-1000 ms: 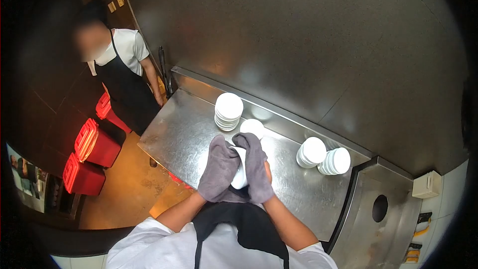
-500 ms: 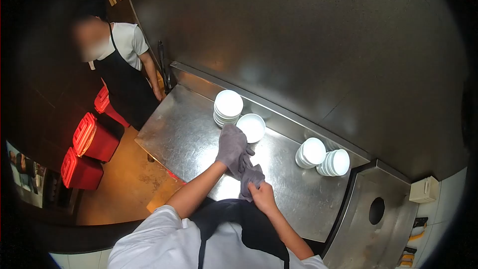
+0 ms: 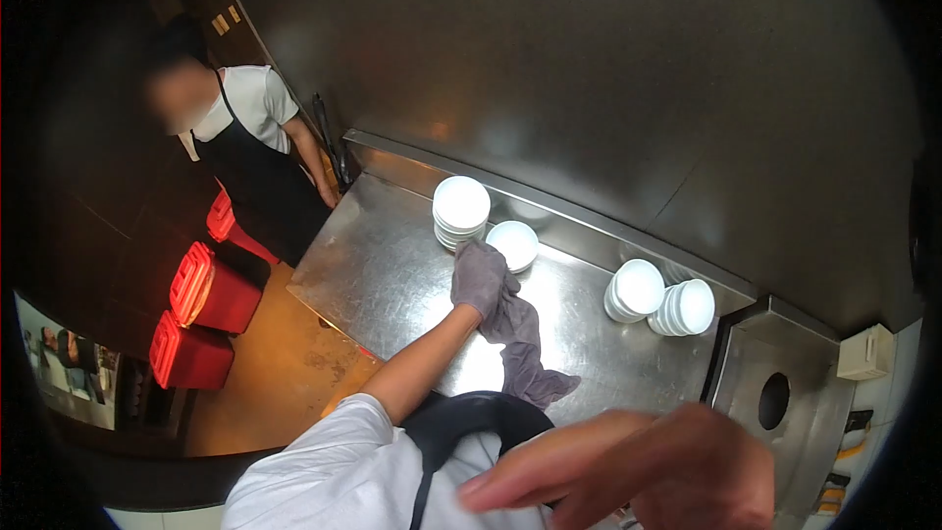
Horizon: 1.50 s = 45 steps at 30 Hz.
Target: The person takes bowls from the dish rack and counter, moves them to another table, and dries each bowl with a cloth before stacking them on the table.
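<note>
My left hand (image 3: 478, 280) is wrapped in a grey cloth (image 3: 525, 344) that trails over the steel table (image 3: 383, 236). Its fingers are hidden under the cloth, which reaches the near side of a low white bowl stack (image 3: 512, 245). Beside that, a taller stack of white bowls (image 3: 461, 206) stands just beyond the covered hand. My right hand (image 3: 648, 466) is raised close to the camera, large and blurred, fingers extended, with nothing visible in it.
Two more white bowl stacks (image 3: 636, 290) (image 3: 684, 307) stand near the raised back edge. A steel counter with a round hole (image 3: 774, 400) adjoins at right. At left are a co-worker in a black apron (image 3: 255, 172) and red bins (image 3: 218, 294).
My right hand has let go of the cloth and come up towards the camera. The cloth now hangs loose from my left hand. The whole view has shifted slightly.
</note>
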### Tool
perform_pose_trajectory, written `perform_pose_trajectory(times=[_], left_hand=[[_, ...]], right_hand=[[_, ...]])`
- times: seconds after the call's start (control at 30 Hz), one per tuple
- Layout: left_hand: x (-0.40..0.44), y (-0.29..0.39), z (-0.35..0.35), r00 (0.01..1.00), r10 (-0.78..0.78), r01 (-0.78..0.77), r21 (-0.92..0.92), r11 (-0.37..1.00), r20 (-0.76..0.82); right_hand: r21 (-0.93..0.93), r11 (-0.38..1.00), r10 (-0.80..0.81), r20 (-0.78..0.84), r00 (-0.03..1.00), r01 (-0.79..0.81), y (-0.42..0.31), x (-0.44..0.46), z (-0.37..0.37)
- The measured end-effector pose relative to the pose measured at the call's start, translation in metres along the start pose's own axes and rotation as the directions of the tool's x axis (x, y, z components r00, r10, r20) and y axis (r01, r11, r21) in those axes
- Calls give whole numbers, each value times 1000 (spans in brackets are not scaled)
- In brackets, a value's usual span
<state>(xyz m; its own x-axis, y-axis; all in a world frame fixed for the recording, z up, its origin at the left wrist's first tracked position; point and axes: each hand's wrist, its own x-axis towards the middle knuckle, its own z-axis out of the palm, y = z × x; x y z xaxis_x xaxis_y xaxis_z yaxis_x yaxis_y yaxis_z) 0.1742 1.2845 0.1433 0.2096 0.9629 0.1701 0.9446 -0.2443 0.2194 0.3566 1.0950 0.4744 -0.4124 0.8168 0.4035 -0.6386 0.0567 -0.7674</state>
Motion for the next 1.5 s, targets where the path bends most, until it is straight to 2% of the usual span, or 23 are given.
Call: perform_pose_trajectory(times=[0.1,0.17,0.37,0.4,0.5,0.53,0.57,0.63,0.7,0.73,0.8,0.83,0.9,0.97,1.0,1.07,1.13,1.23,1.3,1.33,1.4,1.43,1.5], left_hand=[[-5,-22,50,986,-21,31,54,998,-164],[-4,-15,22,992,-27,27,-6,1000,-126],[-1,-15,26,996,-40,50,121,991,-79],[-1,-18,32,992,-43,41,-22,999,-118],[3,-17,25,1000,-19,19,-35,999,17],[4,-24,39,985,-168,173,-312,934,45],[4,-31,53,947,-313,297,-564,771,71],[-1,-23,40,949,-313,225,-641,734,-25],[-10,-1,-12,836,-416,420,-905,64,359],[-15,-2,-7,867,-366,339,-939,-63,338],[-28,-6,6,924,-274,180,-936,-302,267],[-40,-2,-11,907,-118,273,-776,-568,405],[-55,-9,-22,998,-56,21,-969,245,8],[-64,-12,-38,995,102,-62,-916,397,-24],[-67,-11,-49,987,135,62,-984,168,85],[-72,-7,-67,974,208,15,-942,335,90],[-75,-2,-80,943,329,-321,-363,875,-42],[-76,-1,-82,900,432,-435,-126,891,-53],[-78,-5,-63,945,326,-249,-600,760,20],[-81,-11,-32,961,243,27,-919,394,133],[-80,-7,-31,969,230,-2,-936,353,85],[-75,3,-58,947,312,-287,-647,707,-80],[-74,16,-80,896,413,-444,-301,844,-163]], right_hand=[[-221,925,347,158,925,-309,-32,29,9],[-419,834,481,230,846,-360,-31,40,7],[-818,523,433,496,752,238,36,46,13],[-826,477,415,512,752,299,47,44,9],[-903,356,389,377,841,240,80,38,-30],[-926,364,346,235,908,101,95,29,-58],[-996,83,325,67,943,42,102,25,-82],[-976,-188,-60,-98,993,-108,123,6,-153],[-862,-390,-177,-274,945,-323,143,-22,-231],[-798,-467,-217,-314,924,-381,151,-38,-261],[-819,-401,-116,-399,910,-410,157,-63,-290],[-827,-364,-63,-438,897,-429,159,-69,-295],[-833,-419,-89,-359,929,-362,162,-76,-294],[-827,-432,-139,-334,932,-360,162,-76,-294],[-823,-416,-176,-345,922,-387,162,-74,-295],[-820,-341,-259,-388,885,-459,163,-74,-299],[-814,-216,-349,-452,821,-539,167,-75,-306],[-842,-241,-413,-362,836,-483,172,-76,-303],[-850,-219,-460,-344,819,-480,175,-77,-305],[-853,-207,-483,-336,809,-478,176,-77,-306],[-847,-23,-566,-427,705,-532,175,-79,-305],[-835,72,-595,-475,649,-545,175,-78,-305],[-686,646,-547,-722,425,-335,171,-77,-304]])
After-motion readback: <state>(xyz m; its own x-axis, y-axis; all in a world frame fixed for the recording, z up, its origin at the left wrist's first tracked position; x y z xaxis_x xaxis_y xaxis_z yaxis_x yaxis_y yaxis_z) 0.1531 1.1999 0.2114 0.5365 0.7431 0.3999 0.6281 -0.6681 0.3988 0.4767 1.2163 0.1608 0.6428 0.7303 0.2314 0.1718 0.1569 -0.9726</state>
